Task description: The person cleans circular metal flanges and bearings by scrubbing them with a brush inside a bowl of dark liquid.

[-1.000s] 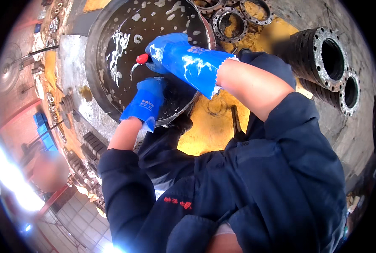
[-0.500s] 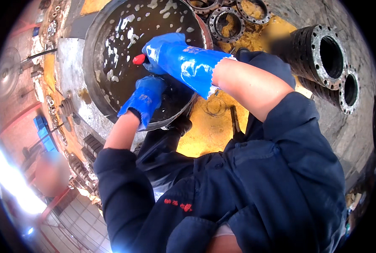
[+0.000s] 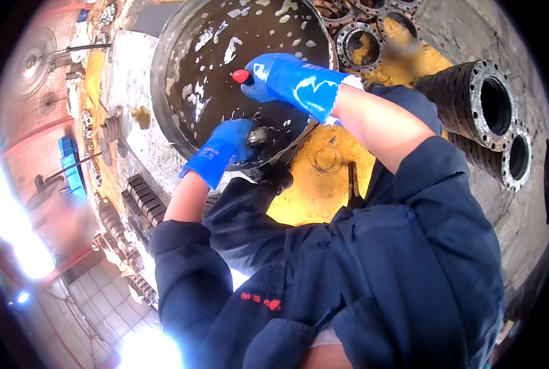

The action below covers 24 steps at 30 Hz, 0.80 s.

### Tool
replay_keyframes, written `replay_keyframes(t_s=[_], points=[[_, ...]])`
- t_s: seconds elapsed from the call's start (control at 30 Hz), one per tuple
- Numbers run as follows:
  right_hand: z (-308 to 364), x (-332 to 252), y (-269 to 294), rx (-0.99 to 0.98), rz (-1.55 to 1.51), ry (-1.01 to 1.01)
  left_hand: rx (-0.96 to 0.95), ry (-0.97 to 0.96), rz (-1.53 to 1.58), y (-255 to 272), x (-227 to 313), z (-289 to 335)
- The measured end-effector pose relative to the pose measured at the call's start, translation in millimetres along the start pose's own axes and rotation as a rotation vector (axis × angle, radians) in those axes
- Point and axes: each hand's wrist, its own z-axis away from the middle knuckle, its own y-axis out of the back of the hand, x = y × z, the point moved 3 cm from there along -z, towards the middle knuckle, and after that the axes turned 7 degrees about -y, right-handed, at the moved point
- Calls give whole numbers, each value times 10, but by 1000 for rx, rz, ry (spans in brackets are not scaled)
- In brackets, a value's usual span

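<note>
Both my hands wear long blue rubber gloves and are over a large round tub [image 3: 159, 92] of murky brown liquid with patches of foam. My right hand [image 3: 268, 75] is closed around a tool with a rounded red handle end [image 3: 241, 76]; the tool's other end is hidden, so its kind does not show. Nearer to me, my left hand [image 3: 232, 136] grips a small round metal part [image 3: 258, 136], wet and shiny, at the liquid's surface near the tub's near side. Part of it is covered by the glove.
At the right, stacked bolt-hole flanges [image 3: 493, 104] stand on the grey floor. More flange rings [image 3: 359, 47] lie beyond the tub on yellow flooring. A dark bar-like handle [image 3: 353, 179] lies by my legs. Metal parts [image 3: 145, 198] line the left side, near a blurred person [image 3: 70, 224].
The metal part has come into sight at my left hand. My hands have moved further apart, the right one lifting clear of the left. The whole view has shifted a little.
</note>
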Motion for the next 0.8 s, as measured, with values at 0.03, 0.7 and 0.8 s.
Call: replay_keyframes(t_s=[0.03, 0.7, 0.8], points=[[13, 15, -4, -4, -24, 13, 18, -28, -11, -42, -21, -7], [176, 81, -168, -23, 28, 109, 767, 279, 1165, -116, -787, 735], [160, 68, -205, -94, 48, 68, 762, 357, 1273, -241, -951, 730]])
